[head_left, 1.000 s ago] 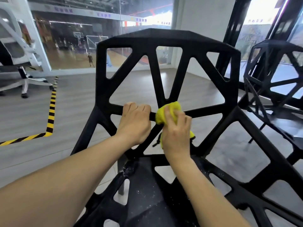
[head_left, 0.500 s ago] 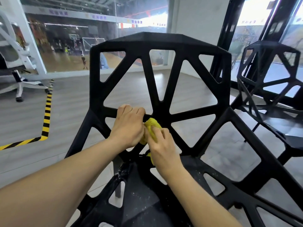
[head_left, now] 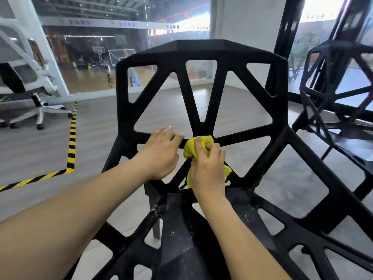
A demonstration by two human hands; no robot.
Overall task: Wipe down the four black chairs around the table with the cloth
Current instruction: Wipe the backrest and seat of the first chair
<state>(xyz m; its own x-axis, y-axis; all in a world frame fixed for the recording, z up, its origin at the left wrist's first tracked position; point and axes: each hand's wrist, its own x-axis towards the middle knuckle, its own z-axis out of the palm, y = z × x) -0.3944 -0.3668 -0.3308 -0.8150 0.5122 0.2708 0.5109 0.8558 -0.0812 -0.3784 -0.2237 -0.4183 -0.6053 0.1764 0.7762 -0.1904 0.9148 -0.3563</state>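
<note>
Two hands work one black chair (head_left: 201,51): left hand (head_left: 161,152) curled over the backrest crossbar, steadying; right hand (head_left: 207,170) clutching the yellow cloth (head_left: 193,146) against the hub. Backrest wiping underway; speckled seat (head_left: 181,239) likely follows.

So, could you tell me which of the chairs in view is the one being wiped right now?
The near black chair in the centre: the right hand presses the yellow cloth to its backrest while the left hand grips the bar. The other black chair stands untouched at right.
</note>
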